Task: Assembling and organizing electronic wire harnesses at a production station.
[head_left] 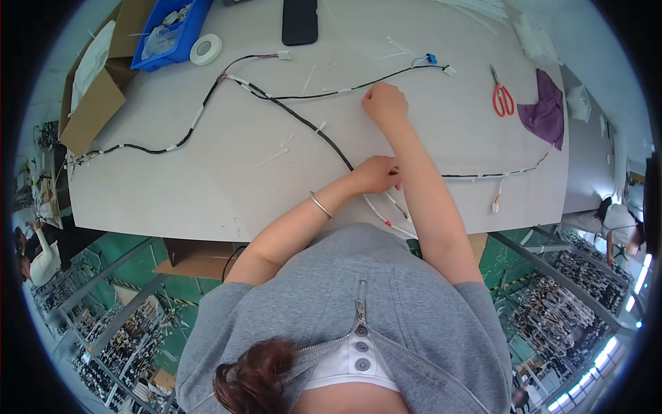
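Note:
A black wiring harness [303, 119] with several branches lies across the table. My left hand [376, 174] is closed around it where the thick trunk meets the branch running right, close to the table's near edge. Farther up, my right hand [386, 103] is curled, just below the branch that ends in a blue connector [432, 58] and a white connector [449, 70]. Whatever its fingers may hold is hidden. My right forearm covers part of the harness beside the left hand. Pale wires [378, 210] hang from below the left hand toward me.
Red-handled snips [503, 100] and a purple cloth [543, 110] lie at the right. Loose white cable ties [278, 153] are scattered about. At the far left stand a cardboard box [96, 110], a blue bin [181, 52] and a tape roll [205, 50]. A black phone [300, 21] lies at the back.

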{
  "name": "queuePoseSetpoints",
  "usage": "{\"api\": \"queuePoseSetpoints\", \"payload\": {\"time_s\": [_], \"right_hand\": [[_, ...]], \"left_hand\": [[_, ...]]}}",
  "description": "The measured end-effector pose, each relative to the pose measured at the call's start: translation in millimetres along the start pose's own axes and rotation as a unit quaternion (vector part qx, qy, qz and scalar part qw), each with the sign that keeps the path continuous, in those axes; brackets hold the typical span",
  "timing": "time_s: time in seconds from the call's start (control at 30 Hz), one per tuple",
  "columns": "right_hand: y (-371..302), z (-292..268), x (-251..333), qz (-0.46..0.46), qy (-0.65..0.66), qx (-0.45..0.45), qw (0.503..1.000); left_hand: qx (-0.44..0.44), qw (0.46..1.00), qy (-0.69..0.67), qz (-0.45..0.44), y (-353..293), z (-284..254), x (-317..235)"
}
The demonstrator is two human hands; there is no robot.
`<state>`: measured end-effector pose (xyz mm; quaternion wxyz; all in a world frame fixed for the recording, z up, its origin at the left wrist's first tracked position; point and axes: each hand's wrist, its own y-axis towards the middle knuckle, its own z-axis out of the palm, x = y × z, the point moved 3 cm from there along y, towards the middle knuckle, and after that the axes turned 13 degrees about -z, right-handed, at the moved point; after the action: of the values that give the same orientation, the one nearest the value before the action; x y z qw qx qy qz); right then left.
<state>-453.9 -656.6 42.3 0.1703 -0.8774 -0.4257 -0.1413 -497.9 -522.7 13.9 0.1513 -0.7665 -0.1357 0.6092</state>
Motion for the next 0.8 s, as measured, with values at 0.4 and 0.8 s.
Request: {"api": "queuePoseSetpoints", "payload": {"time_s": [0.4, 0.8], "right_hand": [[-207, -43, -71, 0.059, 0.348, -0.025, 0.935], [-247, 35, -71, 0.099, 0.47, -0.157, 0.863]], "left_hand": [[0.139, 0.989, -0.045, -0.03, 10, -14, 5], [0.161, 0.943, -0.167, -0.237, 10, -10, 0]]}}
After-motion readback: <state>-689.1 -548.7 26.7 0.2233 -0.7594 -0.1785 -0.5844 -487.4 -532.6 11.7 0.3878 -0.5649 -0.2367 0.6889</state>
